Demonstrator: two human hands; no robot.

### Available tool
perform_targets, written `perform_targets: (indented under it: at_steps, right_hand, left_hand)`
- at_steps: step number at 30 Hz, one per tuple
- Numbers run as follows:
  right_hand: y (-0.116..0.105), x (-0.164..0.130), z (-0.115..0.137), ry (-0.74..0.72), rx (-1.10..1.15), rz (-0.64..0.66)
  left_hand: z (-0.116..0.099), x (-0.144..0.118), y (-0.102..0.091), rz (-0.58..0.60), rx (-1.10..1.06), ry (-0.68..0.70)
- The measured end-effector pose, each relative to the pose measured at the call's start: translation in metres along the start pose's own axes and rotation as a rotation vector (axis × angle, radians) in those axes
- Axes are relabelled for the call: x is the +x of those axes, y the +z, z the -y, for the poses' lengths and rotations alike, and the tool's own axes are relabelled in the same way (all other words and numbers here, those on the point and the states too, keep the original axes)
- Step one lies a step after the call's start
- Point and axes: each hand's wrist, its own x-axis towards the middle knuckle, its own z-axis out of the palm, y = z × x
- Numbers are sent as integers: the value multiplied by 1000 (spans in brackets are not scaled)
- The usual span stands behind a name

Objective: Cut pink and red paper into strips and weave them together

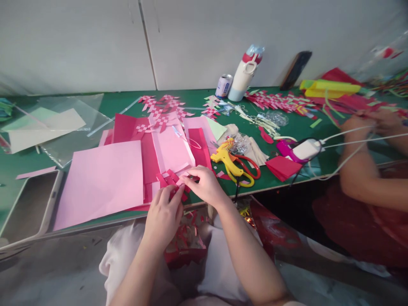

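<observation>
Both hands work at the near edge of the green worktop (287, 127), roughly at its middle. Left hand (164, 214): fingers curled, thumb and fingertips pinched onto the near side of a woven piece of red and pink paper strips (172, 178). Right hand (205, 183): fingers bent down over the far right side of the same woven piece, grasping a pink strip end at its tip. The woven piece sits just over the worktop's near edge, touching the stack of paper behind it. Large pink sheet (100, 180) lies flat to the left of the hands, reaching the near edge; red sheets (126, 127) and a paler pink sheet (172, 148) overlap behind it. Finished woven pieces (164, 108) are scattered beyond the sheets toward the far edge. Yellow glue gun (226, 159) lies just right of the right hand, over red-handled scissors (250, 165). Small stack of red paper squares (282, 166) sits nearer the right, beside a white device with cables (306, 148). White bottle with red cap (244, 72) and a small can (224, 85) stand at the far edge by the wall. Another person's hands (369, 123) are at the right end of the worktop, blurred.
</observation>
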Motion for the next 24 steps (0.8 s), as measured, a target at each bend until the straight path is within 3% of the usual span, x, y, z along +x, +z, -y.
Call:
perform_targets:
  at_steps: [4,13,24]
  right_hand:
    - [-5,-1,-3,-37,181,25]
    - [-8,-9,-17,-151,-257,-1]
    - [-5,-2,-13,-230,-291,-11]
  left_hand:
    - [1,2,3,-30,32,5]
    - [0,2,4,-43,34,-9]
    - [-1,1,-1,-1,-35,-23]
